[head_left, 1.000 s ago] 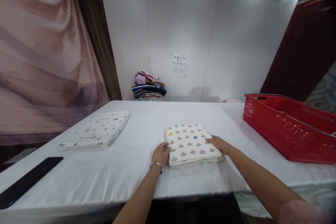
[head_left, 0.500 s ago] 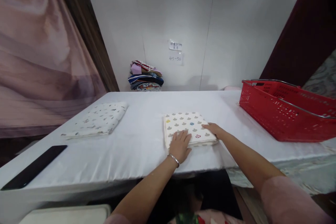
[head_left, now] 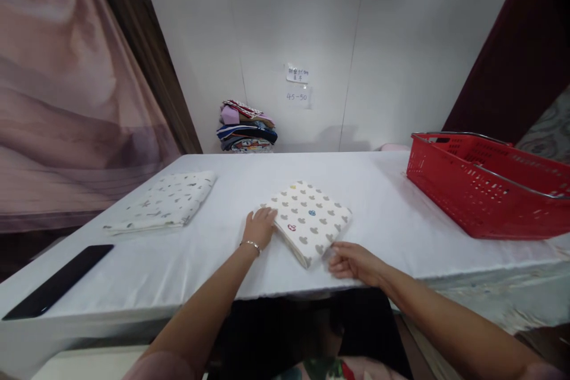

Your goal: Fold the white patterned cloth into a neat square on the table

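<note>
A folded white cloth (head_left: 314,214) printed with grey mushroom-like shapes, plus a few yellow, blue and red ones, lies turned cornerwise on the white-covered table. My left hand (head_left: 258,230), with a bracelet at the wrist, has its fingers closed over the left corner of this cloth; its thumb is hidden. By the lower right edge is my right hand (head_left: 356,262), fingers loosely curled and slightly apart, the index fingertip close to or touching the edge. No grip on the cloth shows there.
Another folded white cloth (head_left: 171,202) with small prints lies at the left, behind a black flat phone-like object (head_left: 60,282). A red plastic basket (head_left: 485,196) with metal handles stands at the right. Stacked folded fabrics (head_left: 247,127) sit against the wall, beside paper signs (head_left: 297,86).
The mushroom-print cloth has turned clockwise from square-on to cornerwise. My left hand moved left to its corner; my right hand came down from its right side towards the near edge.
</note>
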Motion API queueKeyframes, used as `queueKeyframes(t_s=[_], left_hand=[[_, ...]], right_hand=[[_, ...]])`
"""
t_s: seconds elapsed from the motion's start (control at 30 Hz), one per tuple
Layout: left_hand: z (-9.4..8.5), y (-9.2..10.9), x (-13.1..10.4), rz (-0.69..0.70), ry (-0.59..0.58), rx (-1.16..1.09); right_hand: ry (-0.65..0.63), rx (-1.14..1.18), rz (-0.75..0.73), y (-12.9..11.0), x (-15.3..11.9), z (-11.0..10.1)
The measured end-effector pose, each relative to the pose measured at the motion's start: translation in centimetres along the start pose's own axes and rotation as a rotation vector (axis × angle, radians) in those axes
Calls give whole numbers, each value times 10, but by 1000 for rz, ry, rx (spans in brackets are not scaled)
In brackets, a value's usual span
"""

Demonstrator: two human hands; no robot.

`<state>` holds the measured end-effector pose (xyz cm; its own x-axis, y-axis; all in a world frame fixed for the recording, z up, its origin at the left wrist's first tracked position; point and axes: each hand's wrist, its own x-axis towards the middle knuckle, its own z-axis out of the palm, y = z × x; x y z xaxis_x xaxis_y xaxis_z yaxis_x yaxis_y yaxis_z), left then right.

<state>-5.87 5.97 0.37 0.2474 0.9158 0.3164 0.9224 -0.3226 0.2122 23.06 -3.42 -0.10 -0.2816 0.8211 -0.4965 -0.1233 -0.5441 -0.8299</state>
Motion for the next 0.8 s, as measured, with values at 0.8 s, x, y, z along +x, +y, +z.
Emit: queueKeyframes(t_s=[0.8], left_hand=[[27,47,-6,-979,18,-1404]], right_hand=[[480,-929,-113,-63,63,-69]])
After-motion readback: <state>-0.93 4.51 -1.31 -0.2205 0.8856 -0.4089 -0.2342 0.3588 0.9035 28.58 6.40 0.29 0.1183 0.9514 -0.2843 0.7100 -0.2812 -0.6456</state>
